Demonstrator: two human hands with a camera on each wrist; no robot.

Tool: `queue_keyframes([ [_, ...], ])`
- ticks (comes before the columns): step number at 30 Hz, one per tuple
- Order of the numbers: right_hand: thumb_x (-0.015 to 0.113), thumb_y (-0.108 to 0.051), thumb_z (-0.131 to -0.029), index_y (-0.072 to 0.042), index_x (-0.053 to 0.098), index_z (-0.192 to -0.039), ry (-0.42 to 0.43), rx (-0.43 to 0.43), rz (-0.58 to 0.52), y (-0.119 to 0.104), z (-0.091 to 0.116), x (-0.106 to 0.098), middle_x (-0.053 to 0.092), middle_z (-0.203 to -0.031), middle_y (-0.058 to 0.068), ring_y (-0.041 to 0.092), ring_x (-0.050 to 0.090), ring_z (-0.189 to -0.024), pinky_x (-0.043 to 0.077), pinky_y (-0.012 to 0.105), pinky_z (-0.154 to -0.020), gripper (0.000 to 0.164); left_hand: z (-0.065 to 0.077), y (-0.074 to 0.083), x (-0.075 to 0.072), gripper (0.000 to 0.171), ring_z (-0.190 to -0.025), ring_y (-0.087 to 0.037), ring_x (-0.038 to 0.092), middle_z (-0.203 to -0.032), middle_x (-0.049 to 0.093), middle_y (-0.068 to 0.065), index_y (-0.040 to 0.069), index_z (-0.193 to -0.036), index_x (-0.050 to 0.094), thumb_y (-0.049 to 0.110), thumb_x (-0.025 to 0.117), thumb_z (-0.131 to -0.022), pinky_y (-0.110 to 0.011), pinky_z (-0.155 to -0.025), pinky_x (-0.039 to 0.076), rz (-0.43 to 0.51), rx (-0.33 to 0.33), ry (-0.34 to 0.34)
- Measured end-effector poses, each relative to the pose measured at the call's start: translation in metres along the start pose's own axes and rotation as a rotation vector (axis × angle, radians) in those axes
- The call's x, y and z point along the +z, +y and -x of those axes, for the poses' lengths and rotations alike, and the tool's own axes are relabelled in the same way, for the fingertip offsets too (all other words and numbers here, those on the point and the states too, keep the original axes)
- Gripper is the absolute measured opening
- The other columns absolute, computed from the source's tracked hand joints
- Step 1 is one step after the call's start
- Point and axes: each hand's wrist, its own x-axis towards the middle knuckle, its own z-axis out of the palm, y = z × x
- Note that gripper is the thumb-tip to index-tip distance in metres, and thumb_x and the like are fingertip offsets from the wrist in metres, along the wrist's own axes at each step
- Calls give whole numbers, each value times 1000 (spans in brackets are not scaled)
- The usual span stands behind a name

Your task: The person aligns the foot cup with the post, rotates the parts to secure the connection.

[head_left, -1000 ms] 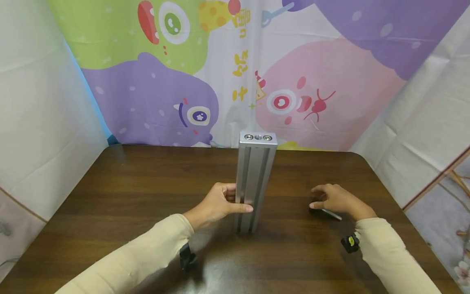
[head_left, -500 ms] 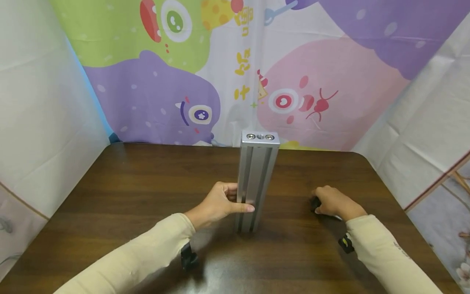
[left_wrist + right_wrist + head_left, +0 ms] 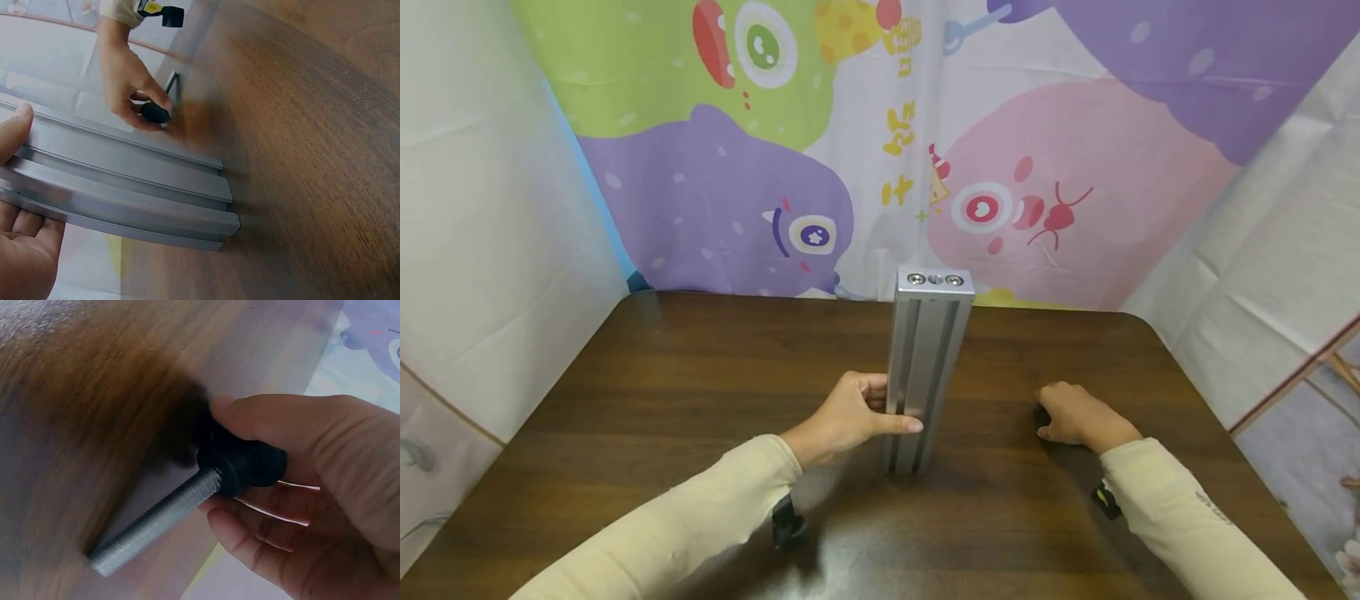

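An upright silver aluminium extrusion profile [image 3: 928, 358] with grooved sides stands on the brown table, two screw heads and a hole in its top face. My left hand [image 3: 850, 421] grips it low down, thumb across the front and fingers behind. Its lower end shows close to the wood in the left wrist view. Off to the right, my right hand [image 3: 1081, 417] holds a knob screw [image 3: 231, 465] by its black head, between thumb and fingers. The screw's threaded metal shaft [image 3: 159, 519] points away from the palm, its tip at the tabletop; in the head view the hand mostly hides it.
The wooden table [image 3: 722, 350] has rounded far corners. Behind it hangs a cartoon-printed curtain [image 3: 722, 208], and white sheets [image 3: 1285, 242] flank both sides. A black wrist camera mount [image 3: 786, 523] hangs under the left sleeve.
My right hand has come down over the knob screw and closed its fingers around the head. The left hand keeps the profile upright in place; the head view has shifted slightly.
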Motion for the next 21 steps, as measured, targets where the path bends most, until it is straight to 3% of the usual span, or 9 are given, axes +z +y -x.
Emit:
queue_keyframes([
  [4, 78, -12, -78, 4, 62, -96, 15, -18, 1, 2, 1, -6, 63, -93, 18, 39, 61, -88, 51, 47, -75, 28, 0, 0, 0, 39, -89, -20, 70, -98, 72, -18, -8, -110, 65, -2, 79, -75, -31, -78, 56, 9, 6, -5],
  [10, 74, -10, -77, 3, 64, -100, 23, -34, -76, 9, 10, -32, 63, -86, 11, 22, 56, -72, 48, 36, -61, 28, -1, -3, -1, 39, -90, -20, 70, -98, 72, -18, -9, -111, 65, -1, 79, -75, -30, -78, 56, 16, 17, -10],
  [14, 74, -12, -79, 4, 62, -105, 48, -32, -135, 16, 19, -51, 64, -89, 11, 21, 57, -73, 48, 36, -62, 33, -1, -3, -1, 39, -90, -20, 70, -98, 71, -19, -9, -111, 65, -1, 79, -75, -30, -78, 56, 24, 20, -14],
  [21, 78, -12, -76, 1, 65, -109, 222, -101, -216, 22, 37, -77, 69, -89, 8, 20, 63, -78, 51, 37, -67, 37, -1, -2, 0, 39, -90, -19, 70, -98, 72, -18, -9, -111, 65, -1, 79, -76, -30, -79, 56, 15, 14, -16],
])
